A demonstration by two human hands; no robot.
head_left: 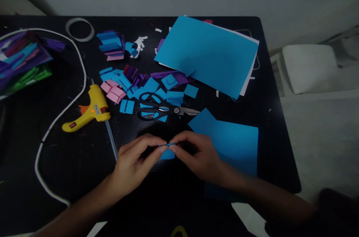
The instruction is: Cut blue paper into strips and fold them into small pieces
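A small piece of blue paper (167, 154) is pinched between my two hands near the front of the black table. My left hand (137, 160) grips its upper left edge with thumb and fingertips. On the other side, my right hand (198, 153) pinches the upper right edge, the thumbs nearly meeting. The top of the piece looks folded, though the fingers partly cover it. Just beyond the hands lie black-handled scissors (168, 110), blades pointing right, on top of small blue paper pieces (126, 106). A larger blue sheet (238, 143) lies beside and partly under my right forearm.
A yellow glue gun (94, 109) with a lit orange light lies left, near a white cable (60, 113). Behind are folded pink pieces (113, 91), a blue sheet stack (207, 54), a tape roll (80, 29) and a bag of coloured paper (24, 59). A white stool (310, 67) stands right.
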